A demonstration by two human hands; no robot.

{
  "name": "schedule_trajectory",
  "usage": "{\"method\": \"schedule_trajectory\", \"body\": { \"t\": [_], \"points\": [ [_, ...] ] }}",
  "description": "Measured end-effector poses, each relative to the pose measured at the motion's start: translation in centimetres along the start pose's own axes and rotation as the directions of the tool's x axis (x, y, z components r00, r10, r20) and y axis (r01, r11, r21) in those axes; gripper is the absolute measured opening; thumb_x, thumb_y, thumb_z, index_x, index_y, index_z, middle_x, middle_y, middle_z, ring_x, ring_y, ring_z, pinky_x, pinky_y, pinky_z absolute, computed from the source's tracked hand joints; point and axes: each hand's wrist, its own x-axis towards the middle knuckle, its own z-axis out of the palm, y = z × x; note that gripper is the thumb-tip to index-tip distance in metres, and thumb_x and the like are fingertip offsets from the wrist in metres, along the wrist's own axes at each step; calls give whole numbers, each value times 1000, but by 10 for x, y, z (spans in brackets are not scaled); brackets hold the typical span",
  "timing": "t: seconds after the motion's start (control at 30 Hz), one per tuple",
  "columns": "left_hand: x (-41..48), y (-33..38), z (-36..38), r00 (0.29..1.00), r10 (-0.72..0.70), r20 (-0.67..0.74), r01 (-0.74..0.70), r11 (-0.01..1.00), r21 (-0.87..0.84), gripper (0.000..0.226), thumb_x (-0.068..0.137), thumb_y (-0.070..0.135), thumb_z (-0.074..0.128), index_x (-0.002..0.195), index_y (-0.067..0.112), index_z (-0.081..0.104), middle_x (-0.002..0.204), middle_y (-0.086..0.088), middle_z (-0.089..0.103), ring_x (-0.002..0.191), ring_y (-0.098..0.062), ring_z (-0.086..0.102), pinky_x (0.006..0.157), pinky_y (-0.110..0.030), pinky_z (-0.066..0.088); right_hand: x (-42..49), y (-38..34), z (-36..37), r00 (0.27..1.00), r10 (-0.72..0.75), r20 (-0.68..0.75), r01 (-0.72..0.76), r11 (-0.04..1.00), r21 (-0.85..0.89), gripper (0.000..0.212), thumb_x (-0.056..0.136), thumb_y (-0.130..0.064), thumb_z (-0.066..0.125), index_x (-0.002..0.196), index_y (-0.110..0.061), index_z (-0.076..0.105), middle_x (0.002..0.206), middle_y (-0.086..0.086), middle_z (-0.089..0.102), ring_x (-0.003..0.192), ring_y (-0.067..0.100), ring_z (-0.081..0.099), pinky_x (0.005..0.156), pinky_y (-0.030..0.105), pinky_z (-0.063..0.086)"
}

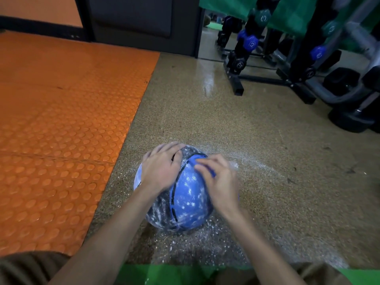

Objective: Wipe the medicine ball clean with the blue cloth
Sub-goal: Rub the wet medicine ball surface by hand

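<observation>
Looking down, the powder-streaked medicine ball [189,198] sits on the speckled floor [246,140] just beside the orange mat [61,120], left hand [162,167] flat on top with fingers straight, right hand [220,182] fingers curled round the blue cloth [198,157] on the ball.

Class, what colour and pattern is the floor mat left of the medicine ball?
The mat is orange with raised round studs; head view.
</observation>
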Motion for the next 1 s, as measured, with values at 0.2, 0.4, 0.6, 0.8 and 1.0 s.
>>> {"method": "schedule_trajectory", "body": {
  "t": [0.2, 0.4, 0.6, 0.8, 1.0],
  "points": [
    [8, -1, -3, 995, 24, 100, -20, 999, -34, 39, 102, 41, 27, 139, 41, 39, 149, 20, 33, 140, -7, 21, 113, -31, 12, 26, 24, -13, 995, 63, 74, -54, 992, -118, 23, 86, -33, 59, 101, -20, 71, 93, -11, 61, 91, 16, 59, 76, 28, 45],
    [14, -3, -1, 996, 24, 91, -21, 999, -36, 56, 87, 52, 19, 134, 42, 46, 146, 19, 39, 138, -7, 28, 115, -30, 18, -20, -6, -5, 948, -285, 139, 306, 938, -164, 27, 85, -41, 54, 98, -23, 70, 85, -10, 63, 73, 12, 57, 59, 26, 48],
    [8, -2, -4, 996, 30, 83, -28, 999, -20, 39, 101, 44, 27, 138, 40, 41, 147, 18, 36, 138, -7, 26, 114, -35, 15, 25, 8, -11, 997, -44, 66, 54, 984, -170, 20, 86, -31, 61, 99, -20, 72, 91, -6, 66, 85, 15, 60, 70, 33, 50],
    [11, -7, -2, 998, 34, 52, -31, 998, -50, 36, 100, 39, 33, 132, 42, 48, 143, 19, 42, 136, -8, 32, 113, -34, 22, -21, -12, -7, 889, -385, 246, 440, 867, -232, 23, 84, -37, 55, 94, -22, 70, 81, -4, 61, 70, 15, 57, 54, 22, 41],
    [6, 1, -1, 998, 43, 52, -41, 999, -30, 37, 101, 39, 31, 136, 40, 45, 145, 18, 39, 137, -6, 29, 110, -31, 18, 26, 9, -14, 999, -9, 52, 21, 972, -235, 21, 87, -32, 60, 100, -20, 70, 92, -5, 63, 86, 17, 59, 68, 31, 47]
  ]
}}
